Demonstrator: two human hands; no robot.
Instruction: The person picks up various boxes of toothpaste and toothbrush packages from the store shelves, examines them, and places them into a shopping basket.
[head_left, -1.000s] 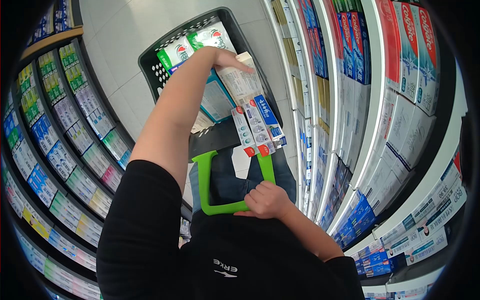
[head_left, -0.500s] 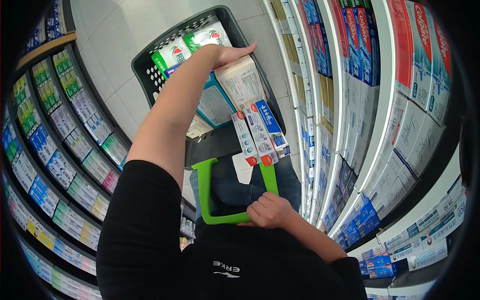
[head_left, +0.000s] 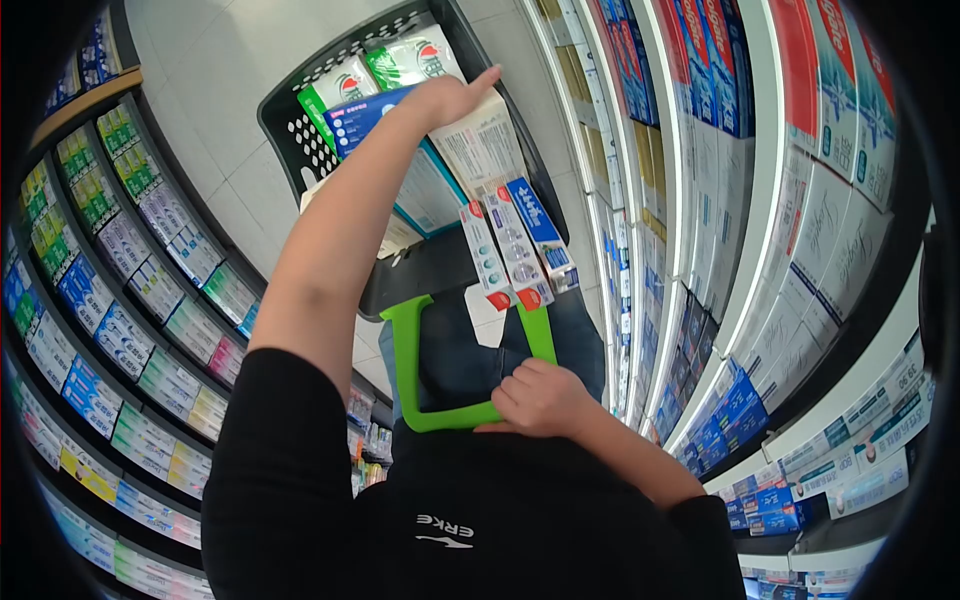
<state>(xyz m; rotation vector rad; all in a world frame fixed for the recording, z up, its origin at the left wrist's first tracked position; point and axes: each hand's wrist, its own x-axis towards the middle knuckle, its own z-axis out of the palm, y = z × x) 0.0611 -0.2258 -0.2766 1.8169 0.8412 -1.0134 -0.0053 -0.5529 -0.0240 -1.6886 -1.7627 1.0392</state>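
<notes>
My left hand [head_left: 452, 100] reaches over the dark basket [head_left: 282, 108] and rests at the far end of a beige box [head_left: 480, 145], with one digit stretched towards the basket's right rim; its other fingers are mostly hidden. Beneath my left wrist lies a blue-and-white box [head_left: 362, 122], with a teal-edged box [head_left: 432, 190] nearer me. Close to my body, my right hand [head_left: 543, 398] is closed around a corner of the green handle [head_left: 408, 365]. Slim toothpaste boxes [head_left: 517, 245] lean at the basket's near right side.
Green-and-white packs [head_left: 408, 60] fill the basket's far end. Shelves of boxed goods [head_left: 130, 350] curve along the left. On the right, shelves hold red-and-blue boxes [head_left: 712, 60] and white boxes [head_left: 815, 250]. Grey floor tiles [head_left: 195, 100] show left of the basket.
My left hand has shifted slightly up and left in view, and more of the blue-and-white box shows. The toothpaste boxes and handle sit a little higher in view. My right hand keeps its grip.
</notes>
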